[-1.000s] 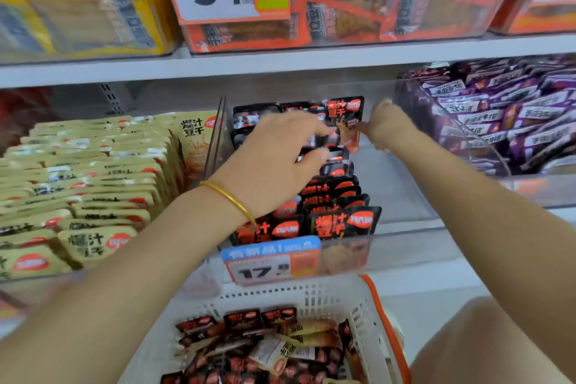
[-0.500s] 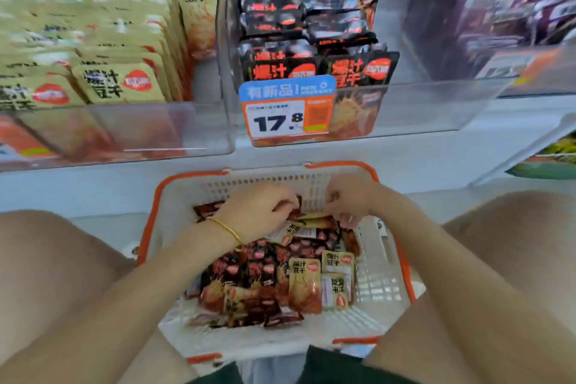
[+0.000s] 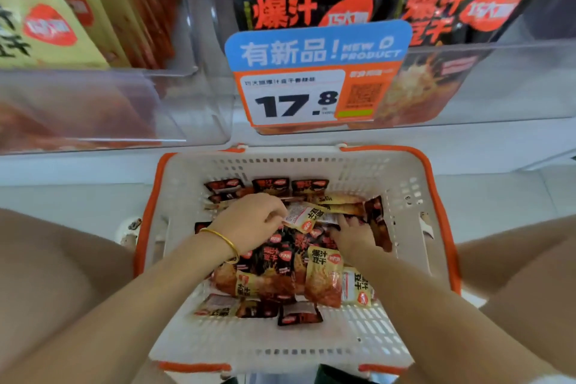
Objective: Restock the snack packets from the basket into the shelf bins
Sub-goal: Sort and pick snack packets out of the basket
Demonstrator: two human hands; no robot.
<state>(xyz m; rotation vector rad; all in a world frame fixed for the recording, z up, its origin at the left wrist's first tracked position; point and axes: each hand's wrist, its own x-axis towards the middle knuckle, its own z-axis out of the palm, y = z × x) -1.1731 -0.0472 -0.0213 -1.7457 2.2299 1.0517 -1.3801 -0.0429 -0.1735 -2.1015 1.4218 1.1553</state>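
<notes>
Reaching into the shopping basket [image 3: 402,196], wrists bent. Left hand [image 3: 249,223] pinches a yellow snack packet [image 3: 304,217]; right hand [image 3: 353,234] lies flat on black packets [image 3: 276,257]

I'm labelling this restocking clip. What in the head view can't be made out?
Head view:
- Right hand: fingertips buried among the loose packets; grip unclear.
- Whatever lies under the left hand: hidden by it.
- Yellow packets in the left bin: blurred, cut by the frame edge.
- Price tag small print: too blurred.
- Black packets: tops cut by the top edge.

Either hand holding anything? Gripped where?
Left hand pinches a yellow packet by one end. Right hand rests among loose packets in the basket; grip unclear.
</notes>
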